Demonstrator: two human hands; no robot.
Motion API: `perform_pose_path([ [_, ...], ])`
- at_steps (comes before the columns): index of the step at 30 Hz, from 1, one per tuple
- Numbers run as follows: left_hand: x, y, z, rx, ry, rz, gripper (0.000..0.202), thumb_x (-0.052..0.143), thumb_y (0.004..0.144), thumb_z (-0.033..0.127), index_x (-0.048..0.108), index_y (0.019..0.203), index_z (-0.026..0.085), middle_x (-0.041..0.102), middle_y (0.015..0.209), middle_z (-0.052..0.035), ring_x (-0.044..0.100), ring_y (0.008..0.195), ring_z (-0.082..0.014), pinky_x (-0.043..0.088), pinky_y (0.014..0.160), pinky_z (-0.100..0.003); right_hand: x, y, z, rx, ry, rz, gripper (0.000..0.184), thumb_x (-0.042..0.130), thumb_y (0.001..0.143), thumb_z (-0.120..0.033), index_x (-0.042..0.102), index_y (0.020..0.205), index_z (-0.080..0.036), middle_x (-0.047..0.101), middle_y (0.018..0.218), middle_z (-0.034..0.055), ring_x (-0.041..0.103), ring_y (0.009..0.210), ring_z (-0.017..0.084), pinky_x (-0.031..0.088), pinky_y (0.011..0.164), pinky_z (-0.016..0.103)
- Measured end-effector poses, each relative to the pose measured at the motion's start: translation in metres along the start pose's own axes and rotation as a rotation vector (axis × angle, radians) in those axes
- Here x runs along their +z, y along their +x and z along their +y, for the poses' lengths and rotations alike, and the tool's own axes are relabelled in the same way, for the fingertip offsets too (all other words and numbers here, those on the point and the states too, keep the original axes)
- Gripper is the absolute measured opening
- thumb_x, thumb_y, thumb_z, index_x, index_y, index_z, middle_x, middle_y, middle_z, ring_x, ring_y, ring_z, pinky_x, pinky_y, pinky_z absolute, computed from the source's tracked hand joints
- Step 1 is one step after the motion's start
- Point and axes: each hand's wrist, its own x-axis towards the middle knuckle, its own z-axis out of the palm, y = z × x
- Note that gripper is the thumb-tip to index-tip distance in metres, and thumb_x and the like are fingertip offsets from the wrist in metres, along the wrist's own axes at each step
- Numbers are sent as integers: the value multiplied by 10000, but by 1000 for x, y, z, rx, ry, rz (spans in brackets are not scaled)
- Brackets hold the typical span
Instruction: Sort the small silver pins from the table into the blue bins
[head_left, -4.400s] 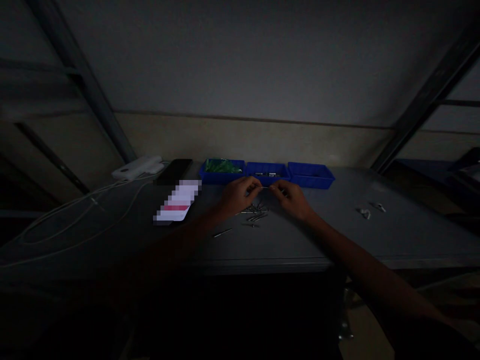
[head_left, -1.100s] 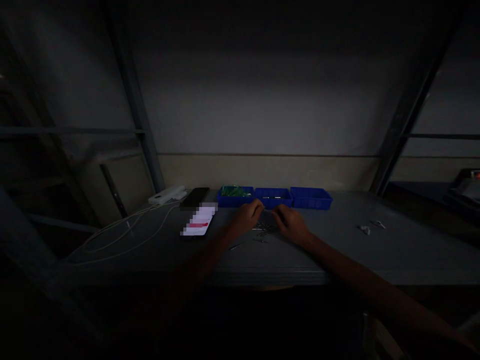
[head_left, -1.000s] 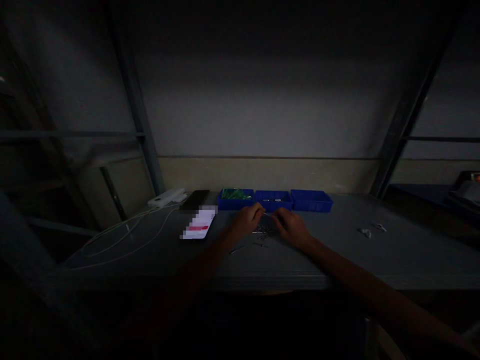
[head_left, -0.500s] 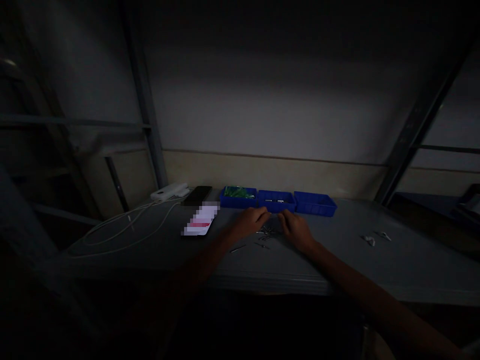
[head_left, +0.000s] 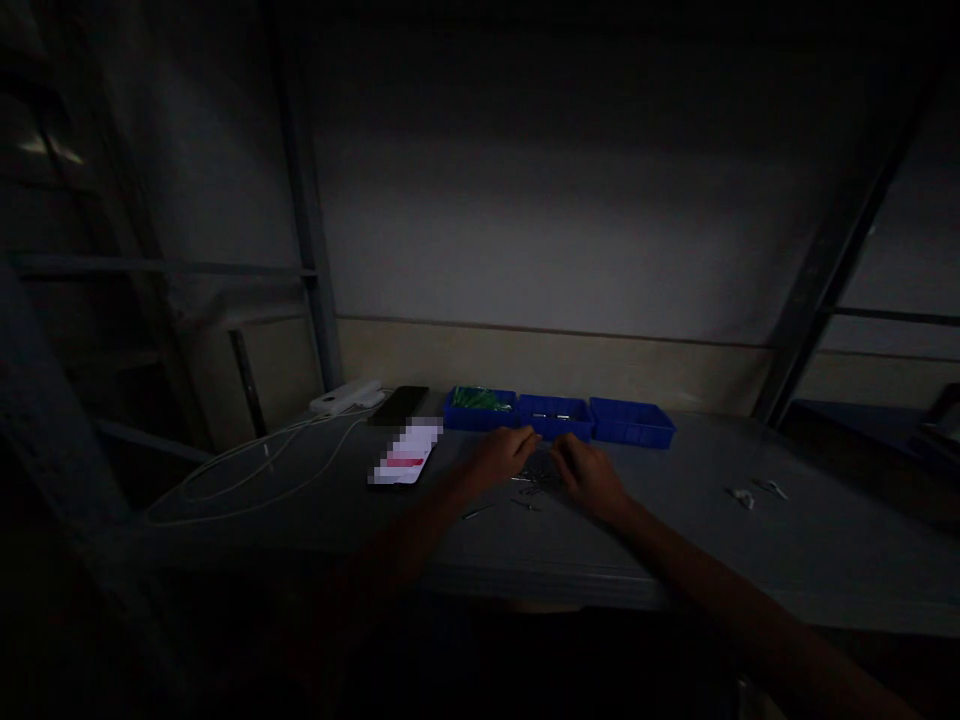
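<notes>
My left hand (head_left: 508,453) is closed in a pinch above the table, in front of the blue bins; what its fingertips hold is too small and dark to name. My right hand (head_left: 586,468) faces it a short way to the right, fingers curled together, their contents hidden. Between and below the two hands lies a loose pile of thin metal pieces (head_left: 534,477). One slim metal piece (head_left: 478,511) and another small piece (head_left: 525,505) rest apart from the pile, nearer the table's front edge.
Three blue bins stand in a row: the left bin (head_left: 480,422) has green pieces, the middle bin (head_left: 555,432) slim metal pieces, then the right bin (head_left: 634,432). A lit phone (head_left: 409,455), a dark phone (head_left: 399,404), a power strip (head_left: 345,396) with cables, and white scraps (head_left: 742,498) lie about.
The view has tilted slightly, so everything sits a little lower in the picture. Both hands stay closed over the pile, with only small finger movement.
</notes>
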Motion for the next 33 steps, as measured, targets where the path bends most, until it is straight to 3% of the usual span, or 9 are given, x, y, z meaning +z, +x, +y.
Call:
perform_pose_path([
  [7,2,0,0,-6,-17,37,302,369,894,305,601,787,144,625,690,-31,531,613,-118,319,559,-213,4,0,6,71,-71,50,219,343,894,-327,495,842,-177,619,663,44,584,560,154,367,525,232],
  [11,3,0,-3,-3,-42,56,322,356,897,317,597,778,138,625,683,-34,528,603,-116,322,552,-214,2,-1,3,45,-60,5,211,370,887,-345,501,878,-180,609,625,18,562,523,146,353,513,230],
  [16,4,1,-5,-1,-92,53,310,368,890,309,581,745,137,595,636,-9,495,554,-96,309,523,-207,0,-1,1,27,-125,47,202,340,891,-277,516,882,-177,630,673,43,573,560,154,343,528,242],
  [21,4,1,-5,8,-107,50,307,356,895,303,569,748,139,588,637,-4,508,565,-99,321,537,-206,-3,-1,1,-19,-136,70,194,369,877,-269,537,824,-187,635,723,40,575,597,148,346,559,242],
  [29,0,-1,-3,39,-150,58,252,376,887,317,575,911,165,626,772,-3,558,677,-115,379,620,-205,0,1,5,85,-183,122,295,346,882,-279,513,652,-199,587,573,26,525,501,139,284,506,249],
  [33,-2,-2,-2,65,-164,41,262,385,883,321,594,899,164,634,779,-5,563,692,-117,385,630,-204,2,1,7,71,-189,129,316,339,881,-277,505,623,-204,574,537,24,512,478,135,277,499,251],
])
